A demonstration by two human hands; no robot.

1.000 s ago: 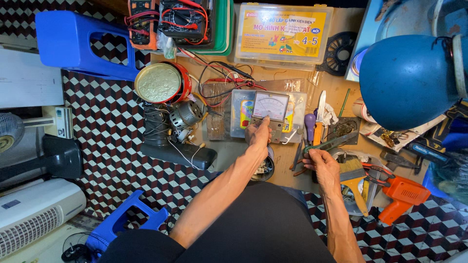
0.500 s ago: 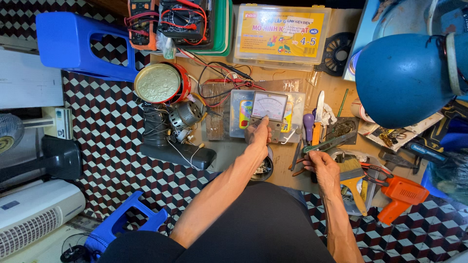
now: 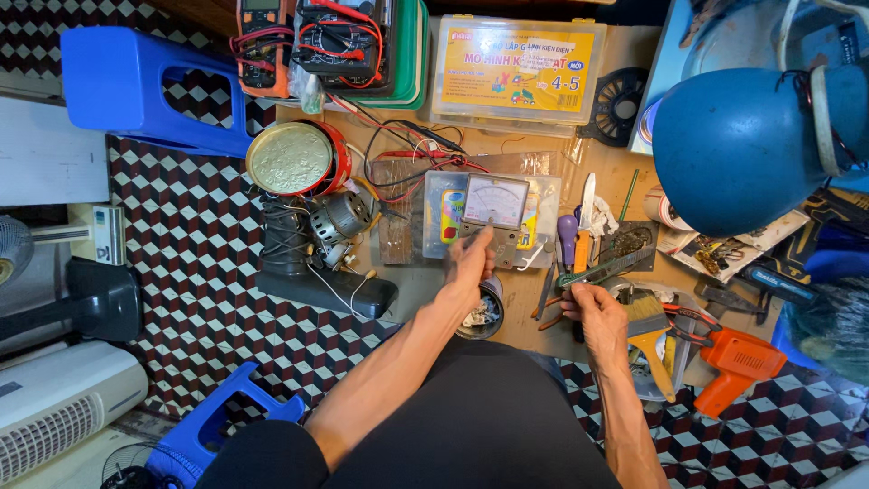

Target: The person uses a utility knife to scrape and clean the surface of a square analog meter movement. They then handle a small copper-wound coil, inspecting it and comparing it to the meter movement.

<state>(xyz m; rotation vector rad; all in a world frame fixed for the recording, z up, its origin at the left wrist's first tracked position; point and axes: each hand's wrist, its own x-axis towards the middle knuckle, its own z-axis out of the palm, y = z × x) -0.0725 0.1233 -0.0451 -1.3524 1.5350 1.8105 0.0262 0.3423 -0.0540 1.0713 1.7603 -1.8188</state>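
— our left hand (image 3: 471, 263) rests its fingertips on the lower panel of the analog meter (image 3: 493, 213), which lies flat on the wooden bench near its front edge, on a clear plastic case.
— and our right hand (image 3: 593, 308) is closed around a thin green-handled tool (image 3: 605, 269), just right of the meter.
— as we judge it, the meter is being set; no probe touches any part yet, so measuring is left.
— around it: red and black leads (image 3: 407, 154) tangled behind, a small motor (image 3: 339, 217) and round tin (image 3: 294, 158) to the left, a paintbrush (image 3: 650, 330) and orange tool (image 3: 738, 362) to the right.
— the blue lamp shade (image 3: 742, 149) crowds the right side.
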